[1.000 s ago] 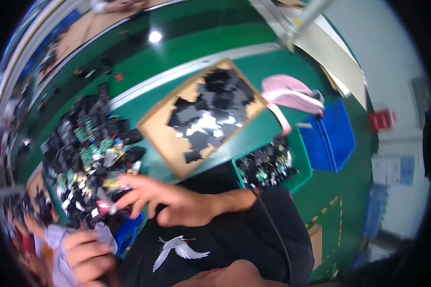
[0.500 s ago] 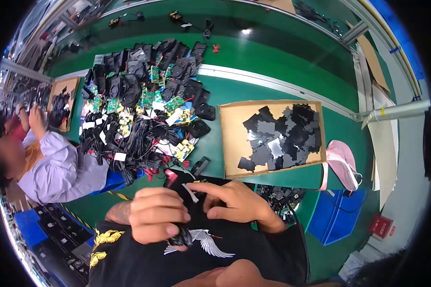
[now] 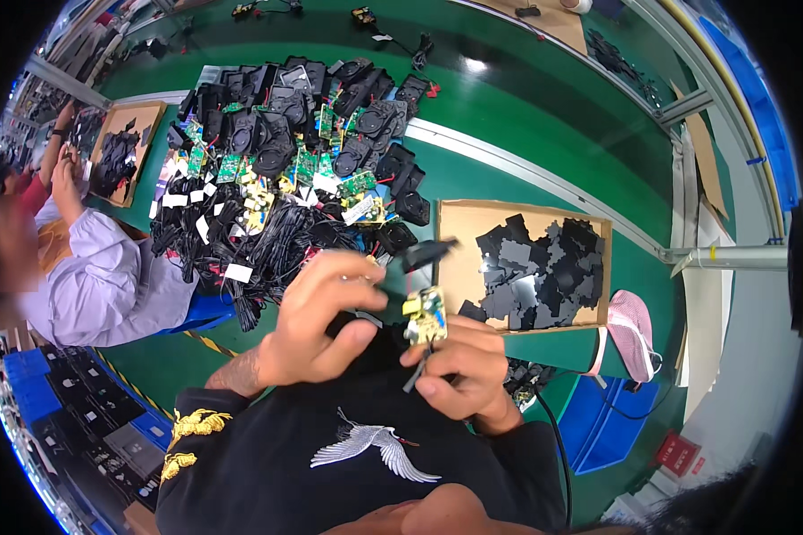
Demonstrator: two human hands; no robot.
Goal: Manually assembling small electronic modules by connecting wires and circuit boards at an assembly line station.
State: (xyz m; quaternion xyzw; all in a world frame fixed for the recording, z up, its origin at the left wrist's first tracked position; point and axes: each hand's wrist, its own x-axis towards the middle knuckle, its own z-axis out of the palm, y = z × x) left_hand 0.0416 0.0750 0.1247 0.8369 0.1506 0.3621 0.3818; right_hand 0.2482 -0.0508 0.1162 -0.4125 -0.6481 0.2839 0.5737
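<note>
My right grip [image 3: 464, 364] is narrow, thumb and fingers pinching a dark cable [image 3: 418, 370] just below a small yellow circuit board [image 3: 426, 319], which I hold upright before me, near the close edge of the green worktop [image 3: 459, 178]. Taking that board as the middle of the clock, a black plastic part [image 3: 424, 256], somewhat blurred, shows just beyond it at twelve. At nine, near the board, my left grip [image 3: 326, 323] is wide, its fingers half bent and its thumb well away from them, leaving a gap. Between ten and eleven, black cases [image 3: 275, 116], green boards [image 3: 304, 167] and tangled black cords [image 3: 299, 245] lie heaped on the worktop. At two, a cardboard tray [image 3: 458, 234] carries loose, flat black pieces [image 3: 544, 272]. A pink cap [image 3: 629, 330] lies at three, and a blue bin [image 3: 589, 428] stands at four. Farther out at nine is a person [image 3: 107, 281] in a lilac top.
</note>
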